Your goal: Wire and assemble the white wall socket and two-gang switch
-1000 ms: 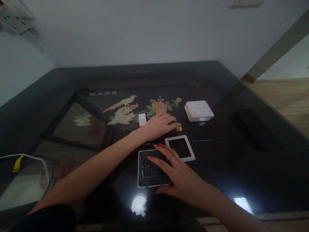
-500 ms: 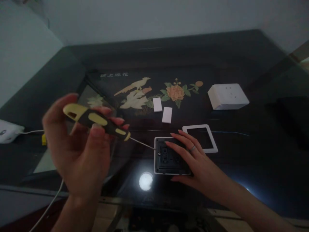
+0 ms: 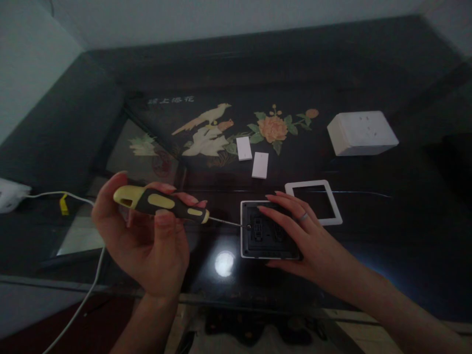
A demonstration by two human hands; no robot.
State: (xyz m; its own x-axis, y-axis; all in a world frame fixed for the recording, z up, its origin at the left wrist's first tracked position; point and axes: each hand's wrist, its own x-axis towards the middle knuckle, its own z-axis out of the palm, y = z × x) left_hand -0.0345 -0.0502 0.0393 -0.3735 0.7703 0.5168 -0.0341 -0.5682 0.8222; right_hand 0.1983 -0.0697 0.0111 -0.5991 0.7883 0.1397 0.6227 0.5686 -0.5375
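My left hand [image 3: 147, 241] is closed round the yellow and black handle of a screwdriver [image 3: 161, 200]. Its thin shaft points right, and the tip meets a screw [image 3: 249, 227] near the left edge of a wall switch [image 3: 267, 248]. The switch lies with its black inner side up and a white rim around it. My right hand [image 3: 306, 228], with a ring on one finger, grips the switch from the right, fingers over the top edge and thumb at the near edge. Behind that hand lies a white square frame [image 3: 335, 204], partly covered by the fingers.
Two small white rectangular plates [image 3: 260, 165] lie beyond the switch. At the back right stands a white box-shaped block [image 3: 363, 132]. A white cable [image 3: 79, 309] with a yellow tag [image 3: 64, 204] runs along the left. The dark glossy table [image 3: 206, 280] has its front edge close by.
The screwdriver's tip has come onto the screw, and the handle has tilted closer to level. My right hand still holds the switch. The whole view has shifted slightly.
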